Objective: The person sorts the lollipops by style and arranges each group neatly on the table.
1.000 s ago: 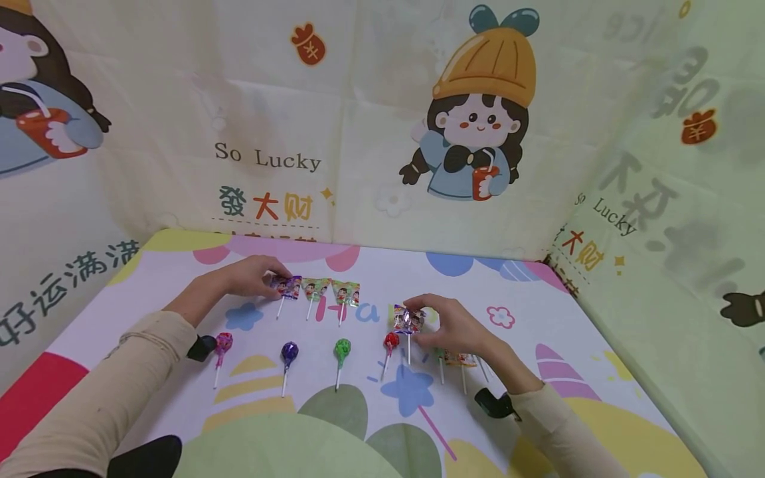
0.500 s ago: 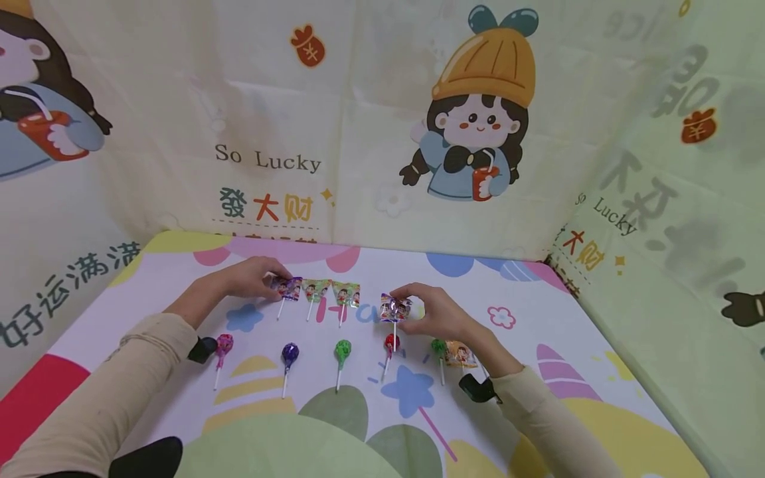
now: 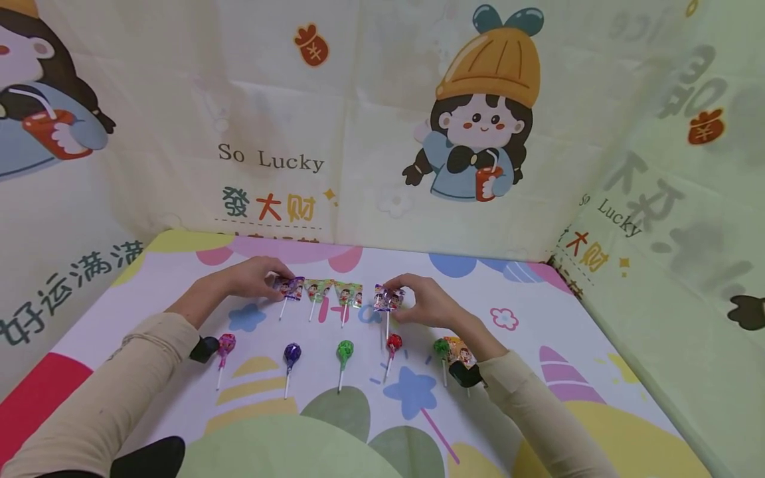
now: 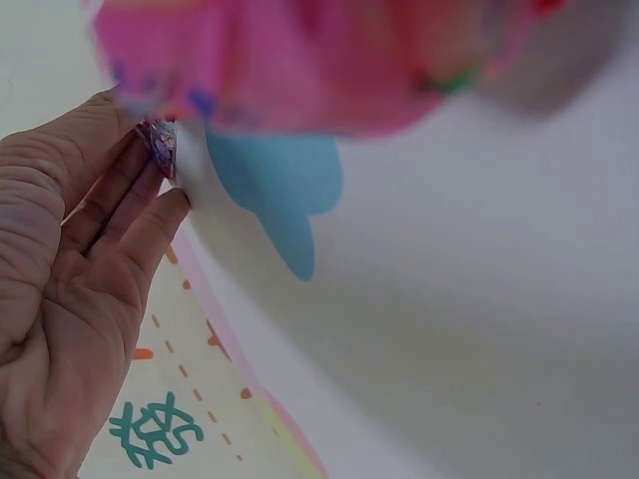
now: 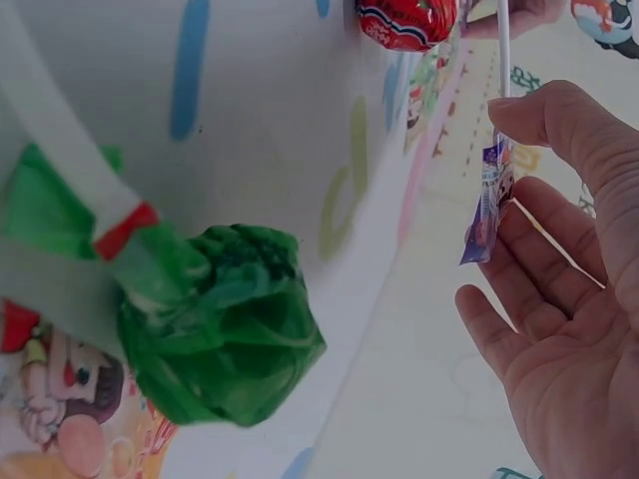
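Observation:
My left hand (image 3: 255, 276) pinches the edge of a flat, purple-wrapped lollipop (image 3: 293, 288) at the left end of the back row. Beside it lie two green-wrapped flat lollipops, one in the middle (image 3: 317, 290) and one on the right (image 3: 348, 294). Between thumb and fingertips, my right hand (image 3: 429, 303) holds another purple-wrapped lollipop (image 3: 388, 300), its white stick pointing down toward me. That one is right of the row, with a gap between. In the right wrist view its wrapper (image 5: 487, 205) appears edge-on.
Nearer me lie round lollipops: pink (image 3: 226, 343), purple (image 3: 292, 354), bright green (image 3: 344, 351), red (image 3: 394, 343) and dark green (image 3: 441, 348). An orange-wrapped flat lollipop (image 3: 459, 352) is partly hidden by the right wrist camera (image 3: 465, 374). A printed cloth wall (image 3: 370, 133) stands behind.
My right hand has carried its purple-wrapped lollipop left and slightly away from me, closer to the back row. My left hand has stayed at the row's left end.

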